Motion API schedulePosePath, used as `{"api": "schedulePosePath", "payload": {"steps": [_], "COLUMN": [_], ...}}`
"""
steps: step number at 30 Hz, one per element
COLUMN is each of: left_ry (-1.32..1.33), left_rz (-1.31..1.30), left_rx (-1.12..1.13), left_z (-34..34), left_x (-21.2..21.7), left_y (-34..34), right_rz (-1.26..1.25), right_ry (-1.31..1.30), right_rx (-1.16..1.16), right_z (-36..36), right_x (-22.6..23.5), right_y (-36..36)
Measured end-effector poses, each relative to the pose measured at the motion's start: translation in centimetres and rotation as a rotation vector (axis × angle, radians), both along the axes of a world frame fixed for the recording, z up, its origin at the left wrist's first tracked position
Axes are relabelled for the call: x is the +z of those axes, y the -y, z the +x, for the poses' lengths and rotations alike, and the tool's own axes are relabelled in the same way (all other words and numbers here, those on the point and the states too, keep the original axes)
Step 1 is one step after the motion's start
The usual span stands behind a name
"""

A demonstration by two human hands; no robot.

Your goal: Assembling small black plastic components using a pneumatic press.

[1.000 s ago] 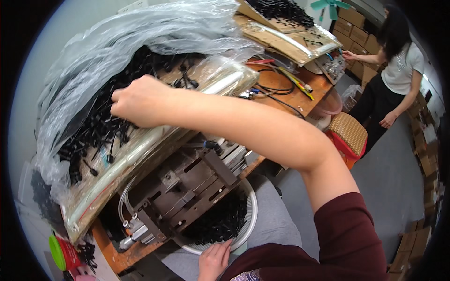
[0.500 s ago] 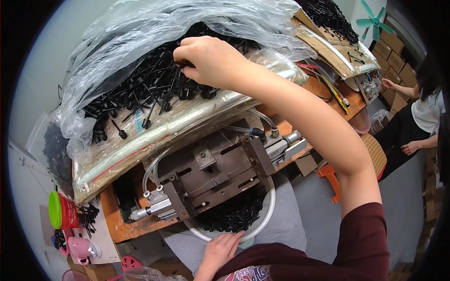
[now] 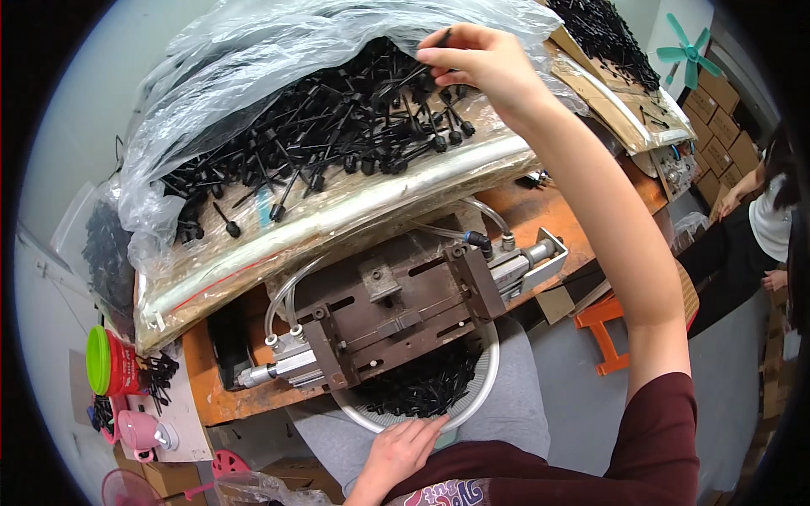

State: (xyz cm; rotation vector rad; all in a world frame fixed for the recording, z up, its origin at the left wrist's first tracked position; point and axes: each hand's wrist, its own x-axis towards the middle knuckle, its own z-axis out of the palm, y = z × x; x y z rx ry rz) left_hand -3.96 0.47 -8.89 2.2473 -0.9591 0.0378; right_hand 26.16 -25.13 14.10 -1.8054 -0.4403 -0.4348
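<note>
Part (image 3: 445,38) sits pinched in the right hand (image 3: 494,72).

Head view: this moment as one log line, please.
Right hand: pinching slim black part, near black stemmed parts | Left hand: fingers at rim of white round plastic basket | Brown slotted metal fixture: untouched

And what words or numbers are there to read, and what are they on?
I won't copy the words out, but here's where printing shows:
Dark red shirt: big, colourful letters, running off the picture's lower edge.
Brown cartons: dark print, too small to read.
Red container: pale print, too small to read.
</note>
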Motion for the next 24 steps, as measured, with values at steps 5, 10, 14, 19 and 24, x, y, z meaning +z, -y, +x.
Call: {"api": "schedulePosePath", "payload": {"steps": [5, 10, 14, 19, 24], "left_ry": [-0.039, 0.003, 0.06, 0.223, 0.194], "left_rz": [0.03, -0.058, -0.115, -0.331, -0.564], "left_rx": [-0.029, -0.093, -0.068, 0.117, 0.467], "left_z": [0.1, 0.3, 0.6, 1.5, 3.0], "left_x": [1.7, 3.3, 4.4, 6.6, 11.2], "left_y": [0.5, 1.9, 2.3, 0.7, 0.0], "right_rz": [0.276, 0.472, 0.478, 0.345, 0.059], "right_ry": [-0.062, 0.0, 0.101, 0.084, -0.371], "right_rx": [0.068, 0.035, 0.058, 0.15, 0.432], "right_z": [-0.5, -1.1, -0.2, -5.1, -15.6], "right_x": [-1.1, -1.7, -0.7, 0.3, -3.2], "right_y": [-0.8, -2.7, -0.8, -2.3, -5.0]}}
